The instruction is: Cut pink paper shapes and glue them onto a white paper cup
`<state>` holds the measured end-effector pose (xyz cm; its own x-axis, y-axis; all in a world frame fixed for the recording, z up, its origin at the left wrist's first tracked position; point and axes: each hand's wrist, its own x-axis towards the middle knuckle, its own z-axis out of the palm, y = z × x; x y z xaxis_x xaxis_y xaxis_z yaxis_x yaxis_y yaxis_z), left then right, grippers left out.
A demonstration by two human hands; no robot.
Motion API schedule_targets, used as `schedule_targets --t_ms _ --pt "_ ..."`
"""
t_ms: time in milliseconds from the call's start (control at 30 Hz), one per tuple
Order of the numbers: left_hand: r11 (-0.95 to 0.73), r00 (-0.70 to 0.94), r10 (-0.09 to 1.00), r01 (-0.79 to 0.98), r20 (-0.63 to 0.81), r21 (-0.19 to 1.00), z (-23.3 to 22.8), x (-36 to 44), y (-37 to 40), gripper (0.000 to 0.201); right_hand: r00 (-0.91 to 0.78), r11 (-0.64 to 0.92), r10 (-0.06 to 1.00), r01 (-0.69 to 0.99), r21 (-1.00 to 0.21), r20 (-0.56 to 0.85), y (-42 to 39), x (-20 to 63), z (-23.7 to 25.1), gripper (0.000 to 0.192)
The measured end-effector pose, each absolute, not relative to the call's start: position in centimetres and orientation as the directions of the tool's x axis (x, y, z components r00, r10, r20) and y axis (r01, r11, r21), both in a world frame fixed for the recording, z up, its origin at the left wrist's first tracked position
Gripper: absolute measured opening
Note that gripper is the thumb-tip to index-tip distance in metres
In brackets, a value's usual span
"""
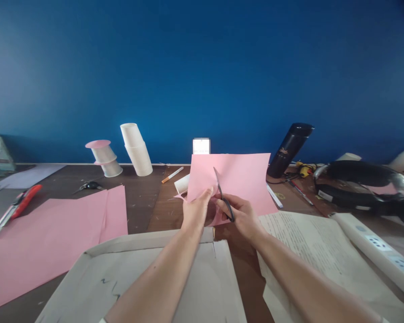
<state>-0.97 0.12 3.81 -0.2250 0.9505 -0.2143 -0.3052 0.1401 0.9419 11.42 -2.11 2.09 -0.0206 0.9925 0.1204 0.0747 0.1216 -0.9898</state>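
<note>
A pink sheet of paper (245, 179) is held up in front of me, tilted toward the wall. My left hand (197, 208) grips its lower left part, thumb on the near face. In my right hand (240, 213) is a pair of scissors (227, 205) with dark handles. One blade lies across the near face of the sheet, pointing up and left; the other blade is hidden. A cut edge runs near the hands, and part of the paper hangs below them. Behind the sheet's left edge lies a white paper cup (182, 184), partly covered.
Pink sheets (54, 229) and a red-handled box cutter (18, 206) lie left. Stacked paper cups (137, 150) and a cup piece with pink discs (103, 157) stand behind. A cardboard lid (148, 273) sits in front. Right are a black bottle (289, 150), printed paper (299, 242), and a power strip (373, 244).
</note>
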Motion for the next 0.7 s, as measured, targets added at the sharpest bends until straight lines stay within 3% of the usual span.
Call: schedule_targets --t_ms 700 --pt "0.123 -0.217 0.957 -0.305 -0.195 0.944 3.23 -1.05 0.38 0.044 -0.008 0.1 0.995 0.096 -0.99 0.1 -2.49 11.17 2.79 0.036"
